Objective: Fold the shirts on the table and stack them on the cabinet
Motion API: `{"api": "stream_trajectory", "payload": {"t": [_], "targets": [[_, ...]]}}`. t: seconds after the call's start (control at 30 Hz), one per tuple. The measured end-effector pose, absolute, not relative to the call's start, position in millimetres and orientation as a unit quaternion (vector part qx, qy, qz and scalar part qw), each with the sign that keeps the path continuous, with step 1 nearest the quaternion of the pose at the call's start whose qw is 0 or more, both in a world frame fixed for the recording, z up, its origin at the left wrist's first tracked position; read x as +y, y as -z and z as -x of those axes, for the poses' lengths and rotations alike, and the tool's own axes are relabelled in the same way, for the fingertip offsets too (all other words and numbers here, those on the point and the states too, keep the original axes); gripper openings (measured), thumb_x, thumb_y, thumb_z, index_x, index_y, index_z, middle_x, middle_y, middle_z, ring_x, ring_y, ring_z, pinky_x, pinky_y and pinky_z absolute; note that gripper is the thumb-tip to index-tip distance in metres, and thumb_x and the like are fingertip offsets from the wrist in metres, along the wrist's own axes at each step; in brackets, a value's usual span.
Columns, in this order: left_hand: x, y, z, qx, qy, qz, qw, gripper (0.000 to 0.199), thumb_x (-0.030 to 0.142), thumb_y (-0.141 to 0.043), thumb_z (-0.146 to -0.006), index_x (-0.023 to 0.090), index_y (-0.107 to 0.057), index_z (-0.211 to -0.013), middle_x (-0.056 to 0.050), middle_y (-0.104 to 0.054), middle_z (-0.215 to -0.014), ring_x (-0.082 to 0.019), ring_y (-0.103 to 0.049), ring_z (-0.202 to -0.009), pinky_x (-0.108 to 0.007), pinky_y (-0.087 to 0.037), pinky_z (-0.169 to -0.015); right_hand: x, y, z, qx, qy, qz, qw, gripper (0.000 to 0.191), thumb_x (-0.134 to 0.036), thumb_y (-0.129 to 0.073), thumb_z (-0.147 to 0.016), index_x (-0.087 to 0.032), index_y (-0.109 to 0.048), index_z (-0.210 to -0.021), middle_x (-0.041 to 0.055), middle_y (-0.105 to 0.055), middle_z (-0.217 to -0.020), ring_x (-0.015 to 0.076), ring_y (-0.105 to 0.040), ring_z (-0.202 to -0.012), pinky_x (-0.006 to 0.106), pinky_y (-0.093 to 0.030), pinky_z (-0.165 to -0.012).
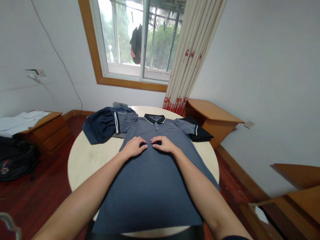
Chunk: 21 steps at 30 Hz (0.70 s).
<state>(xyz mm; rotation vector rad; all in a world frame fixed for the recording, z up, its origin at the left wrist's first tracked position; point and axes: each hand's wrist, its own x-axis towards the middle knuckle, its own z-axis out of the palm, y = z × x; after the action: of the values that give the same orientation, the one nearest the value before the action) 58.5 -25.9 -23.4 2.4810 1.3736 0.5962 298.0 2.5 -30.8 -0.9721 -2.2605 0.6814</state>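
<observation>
A blue-grey polo shirt (152, 186) lies spread face up, its black collar (155, 119) pointing toward the window and its hem toward me. White and black bands edge both sleeves. On the chest rests my left hand (135, 146), palm down with its fingers slightly curled and apart. Close beside it, my right hand (163, 144) lies on the same cloth, thumb and fingers apart. A narrow strip of shirt shows between the two hands. Neither hand grips anything that I can see.
The shirt covers much of a round pale table (83, 160). Dark crumpled clothing (100, 125) sits at the back left, and black folded cloth (202, 133) lies under the right sleeve. A wooden desk (215, 111) stands behind right; a black bag (17, 160) is on the left.
</observation>
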Motion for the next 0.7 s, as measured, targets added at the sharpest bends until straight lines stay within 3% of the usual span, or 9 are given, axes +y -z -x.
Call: {"api": "stream_trajectory", "payload": {"t": [0.17, 0.47, 0.7], "targets": [[-23, 24, -57, 0.479, -0.207, -0.844, 0.125, 0.038, 0.045, -0.053, -0.091, 0.021, -0.074, -0.112, -0.008, -0.073, -0.114, -0.026, -0.064, -0.108, -0.037, -0.049, -0.097, 8, 35, -297, -0.827, -0.242, 0.411, 0.297, 0.021, -0.026, -0.068, -0.083, -0.022, -0.077, -0.101, 0.0066, -0.077, -0.111, 0.0226, -0.070, -0.108, 0.039, -0.050, -0.103], [-22, 25, -56, 0.483, -0.214, -0.838, 0.135, 0.037, 0.045, -0.055, -0.091, 0.020, -0.075, -0.109, -0.009, -0.073, -0.113, -0.027, -0.065, -0.108, -0.037, -0.049, -0.096, 25, 33, -340, -0.672, -0.116, 0.673, 0.287, 0.021, -0.031, -0.062, -0.086, -0.023, -0.078, -0.098, 0.0062, -0.077, -0.109, 0.0245, -0.070, -0.108, 0.035, -0.051, -0.099], [-22, 25, -55, 0.485, -0.211, -0.837, 0.136, 0.035, 0.045, -0.055, -0.092, 0.020, -0.074, -0.108, -0.008, -0.073, -0.114, -0.027, -0.065, -0.108, -0.036, -0.049, -0.096, 27, 34, -367, -0.547, -0.042, 0.802, 0.237, 0.041, -0.040, -0.062, -0.086, -0.017, -0.071, -0.119, 0.0169, -0.069, -0.124, 0.0333, -0.063, -0.121, 0.049, -0.043, -0.106]]}}
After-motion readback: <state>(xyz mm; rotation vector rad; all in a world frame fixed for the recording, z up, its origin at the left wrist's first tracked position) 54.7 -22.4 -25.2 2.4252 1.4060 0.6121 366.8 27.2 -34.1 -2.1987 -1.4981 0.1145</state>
